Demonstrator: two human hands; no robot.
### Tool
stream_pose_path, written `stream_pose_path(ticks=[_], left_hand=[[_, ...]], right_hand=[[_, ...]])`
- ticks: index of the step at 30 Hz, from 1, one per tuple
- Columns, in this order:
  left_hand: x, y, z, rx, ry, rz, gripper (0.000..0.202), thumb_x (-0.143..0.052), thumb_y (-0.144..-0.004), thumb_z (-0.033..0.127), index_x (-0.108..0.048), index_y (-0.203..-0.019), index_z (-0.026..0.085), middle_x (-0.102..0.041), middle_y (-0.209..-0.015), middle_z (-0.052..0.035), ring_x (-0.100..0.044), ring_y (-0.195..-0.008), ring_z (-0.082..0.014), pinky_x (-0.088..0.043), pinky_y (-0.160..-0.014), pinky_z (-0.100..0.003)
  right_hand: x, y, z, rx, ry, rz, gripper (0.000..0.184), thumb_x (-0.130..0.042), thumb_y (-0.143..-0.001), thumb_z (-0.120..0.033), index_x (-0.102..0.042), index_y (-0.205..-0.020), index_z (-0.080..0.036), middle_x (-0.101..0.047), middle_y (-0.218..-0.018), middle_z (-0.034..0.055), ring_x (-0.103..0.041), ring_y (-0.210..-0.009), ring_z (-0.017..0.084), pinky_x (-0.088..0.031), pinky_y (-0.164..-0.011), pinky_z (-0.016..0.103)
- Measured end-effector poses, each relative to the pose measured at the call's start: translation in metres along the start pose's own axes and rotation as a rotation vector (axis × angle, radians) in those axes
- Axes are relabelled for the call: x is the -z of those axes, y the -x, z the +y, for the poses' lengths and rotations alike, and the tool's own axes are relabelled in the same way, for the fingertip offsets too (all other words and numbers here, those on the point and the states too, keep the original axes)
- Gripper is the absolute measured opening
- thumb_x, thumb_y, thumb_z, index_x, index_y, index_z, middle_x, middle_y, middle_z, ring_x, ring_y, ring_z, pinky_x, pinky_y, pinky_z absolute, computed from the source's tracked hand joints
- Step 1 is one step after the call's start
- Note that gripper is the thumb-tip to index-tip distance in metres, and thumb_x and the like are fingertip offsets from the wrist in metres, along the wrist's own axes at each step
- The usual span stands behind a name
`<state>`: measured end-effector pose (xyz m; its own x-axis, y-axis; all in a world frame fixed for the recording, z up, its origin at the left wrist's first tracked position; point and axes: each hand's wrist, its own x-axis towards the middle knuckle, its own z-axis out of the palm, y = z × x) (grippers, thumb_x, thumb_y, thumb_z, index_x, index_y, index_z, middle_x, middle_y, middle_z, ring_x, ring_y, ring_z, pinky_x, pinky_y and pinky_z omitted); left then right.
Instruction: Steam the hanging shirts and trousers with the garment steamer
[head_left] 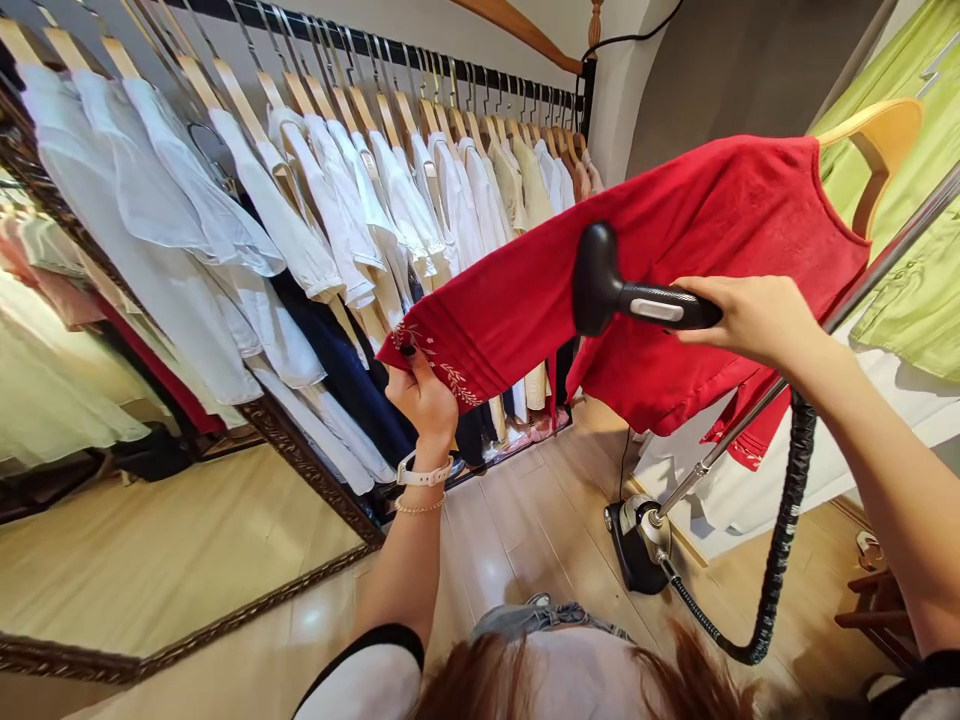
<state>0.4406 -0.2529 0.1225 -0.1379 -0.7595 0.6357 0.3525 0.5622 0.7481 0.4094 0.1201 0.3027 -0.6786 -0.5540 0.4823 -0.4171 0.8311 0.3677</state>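
Note:
A red long-sleeved top point(720, 215) hangs from a wooden hanger point(881, 130) on the right. My left hand point(424, 395) pinches the cuff of one sleeve, near its white leaf embroidery, and holds the sleeve stretched out to the left. In my right hand point(750, 310) is the handle of a black garment steamer head point(598, 280). The steamer head is over the middle of the sleeve; whether it touches the cloth I cannot tell. A ribbed black hose point(784, 540) hangs below my right hand and runs to the steamer base point(637, 540) on the floor.
Behind the sleeve, a rack point(510, 80) carries many white and beige garments on wooden hangers. A framed mirror point(255, 590) leans at the left. The steamer's metal pole point(720, 450) slants up to the right, near green garments point(922, 290). A wooden stool point(877, 610) stands lower right.

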Motion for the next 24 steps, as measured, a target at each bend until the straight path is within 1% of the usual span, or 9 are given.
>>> stream_pose_path(ticks=[3, 6, 9, 11, 14, 16, 18, 21, 24], left_hand=[[-0.001, 0.000, -0.005, -0.005, -0.008, -0.001, 0.047, -0.041, -0.100, 0.052, -0.062, -0.089, 0.012, -0.054, -0.077, -0.0021, -0.050, -0.075, -0.0156, -0.044, -0.073, -0.030], [-0.001, 0.000, -0.007, -0.025, 0.015, -0.008, 0.046, -0.043, -0.099, 0.053, -0.062, -0.090, 0.012, -0.054, -0.077, -0.0019, -0.049, -0.074, -0.0153, -0.043, -0.073, -0.030], [0.000, -0.001, -0.007, -0.039, 0.036, -0.017, 0.046, -0.044, -0.099, 0.054, -0.061, -0.090, 0.013, -0.052, -0.075, -0.0012, -0.047, -0.072, -0.0149, -0.042, -0.072, -0.030], [0.002, -0.002, -0.005, -0.041, 0.043, -0.006, 0.046, -0.045, -0.097, 0.056, -0.061, -0.089, 0.013, -0.051, -0.074, -0.0007, -0.046, -0.072, -0.0149, -0.041, -0.073, -0.031], [0.005, -0.005, -0.004, -0.018, 0.042, 0.013, 0.045, -0.046, -0.096, 0.057, -0.059, -0.085, 0.015, -0.049, -0.073, 0.0000, -0.046, -0.073, -0.0152, -0.041, -0.074, -0.031], [0.006, -0.009, -0.003, -0.007, 0.053, 0.013, 0.043, -0.046, -0.096, 0.055, -0.057, -0.083, 0.016, -0.049, -0.073, 0.0000, -0.047, -0.073, -0.0156, -0.042, -0.074, -0.031], [0.006, -0.015, -0.003, -0.027, 0.071, 0.012, 0.040, -0.046, -0.096, 0.053, -0.057, -0.084, 0.016, -0.050, -0.072, -0.0003, -0.047, -0.073, -0.0161, -0.042, -0.075, -0.032], [0.004, -0.024, -0.002, -0.080, 0.061, 0.009, 0.038, -0.044, -0.097, 0.051, -0.056, -0.086, 0.017, -0.054, -0.074, -0.0017, -0.049, -0.073, -0.0169, -0.044, -0.075, -0.033], [0.003, -0.032, 0.001, -0.100, 0.067, -0.007, 0.035, -0.044, -0.099, 0.049, -0.056, -0.087, 0.018, -0.057, -0.079, -0.0039, -0.053, -0.078, -0.0188, -0.046, -0.076, -0.033]], right_hand=[[-0.001, -0.010, -0.023, 0.107, -0.013, -0.017, 0.058, -0.067, -0.087, -0.054, -0.059, -0.140, -0.032, -0.075, -0.119, 0.0048, -0.070, -0.088, 0.026, -0.032, -0.060, 0.029], [-0.001, -0.022, -0.049, 0.186, -0.017, -0.049, 0.061, -0.064, -0.089, -0.055, -0.056, -0.144, -0.030, -0.075, -0.118, 0.0061, -0.070, -0.089, 0.026, -0.031, -0.060, 0.029], [-0.003, -0.030, -0.068, 0.219, -0.044, -0.078, 0.062, -0.063, -0.090, -0.054, -0.054, -0.146, -0.030, -0.074, -0.120, 0.0073, -0.070, -0.092, 0.027, -0.032, -0.062, 0.029], [-0.005, -0.032, -0.073, 0.202, -0.074, -0.082, 0.061, -0.063, -0.089, -0.053, -0.055, -0.145, -0.029, -0.073, -0.122, 0.0070, -0.070, -0.096, 0.027, -0.034, -0.063, 0.029], [-0.009, -0.029, -0.069, 0.137, -0.131, -0.053, 0.056, -0.063, -0.089, -0.051, -0.059, -0.140, -0.030, -0.074, -0.121, 0.0053, -0.070, -0.099, 0.027, -0.037, -0.065, 0.029], [-0.010, -0.027, -0.060, 0.081, -0.150, -0.021, 0.052, -0.063, -0.088, -0.051, -0.062, -0.136, -0.031, -0.076, -0.117, 0.0039, -0.070, -0.099, 0.028, -0.038, -0.067, 0.030], [-0.010, -0.026, -0.048, 0.012, -0.139, 0.014, 0.050, -0.065, -0.086, -0.050, -0.064, -0.133, -0.033, -0.077, -0.112, 0.0033, -0.070, -0.098, 0.029, -0.040, -0.069, 0.030], [-0.007, -0.025, -0.028, -0.103, -0.108, 0.055, 0.053, -0.069, -0.082, -0.051, -0.066, -0.130, -0.031, -0.077, -0.106, 0.0056, -0.070, -0.096, 0.032, -0.042, -0.071, 0.032], [-0.001, -0.024, -0.009, -0.210, -0.091, 0.084, 0.057, -0.070, -0.081, -0.054, -0.066, -0.131, -0.026, -0.076, -0.102, 0.0100, -0.069, -0.094, 0.035, -0.045, -0.073, 0.036]])
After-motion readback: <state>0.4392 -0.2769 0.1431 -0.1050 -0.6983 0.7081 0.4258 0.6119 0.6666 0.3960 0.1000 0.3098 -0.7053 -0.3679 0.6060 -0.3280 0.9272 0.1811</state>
